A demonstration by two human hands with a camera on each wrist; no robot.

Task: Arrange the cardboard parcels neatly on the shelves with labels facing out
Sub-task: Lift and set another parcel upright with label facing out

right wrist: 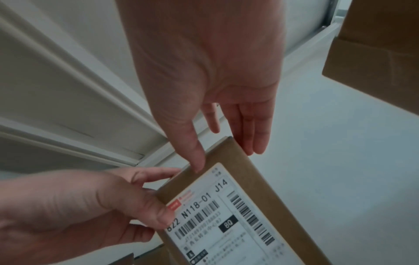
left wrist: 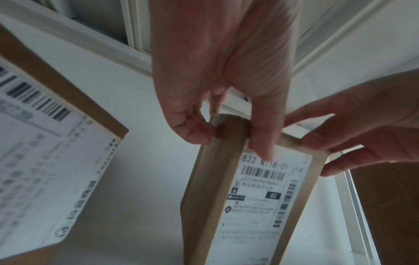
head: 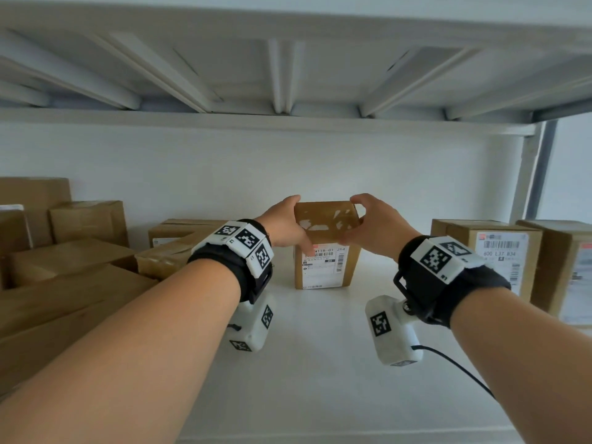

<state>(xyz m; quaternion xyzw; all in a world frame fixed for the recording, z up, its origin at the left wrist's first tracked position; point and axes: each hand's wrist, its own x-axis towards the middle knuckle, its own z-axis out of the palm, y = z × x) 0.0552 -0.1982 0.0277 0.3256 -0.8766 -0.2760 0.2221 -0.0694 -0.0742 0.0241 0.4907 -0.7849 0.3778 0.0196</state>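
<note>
Small parcel stands upright mid-shelf, label facing out toward the room, base seemingly down on the white shelf. Both hands on its top corners: left hand grips the top left, thumb down on the front face over the label's upper edge, fingers curled round the side. Right hand holds the top right corner, thumb on the front, fingers lying fairly straight along the far side. Looks like a final squaring-up or just before letting go; can't tell which.

Right of it, apart, two taller boxes already upright with labels out, so that side reads done. Gap between them and the held parcel, so it may want sliding closer to line up.

Left side is the work left: a jumbled pile of boxes, some flat, some tilted, stacked on each other, labels mostly not showing. Judging by that, task is under halfway. Upper shelf underside overhead; what sits on it is not visible.
</note>
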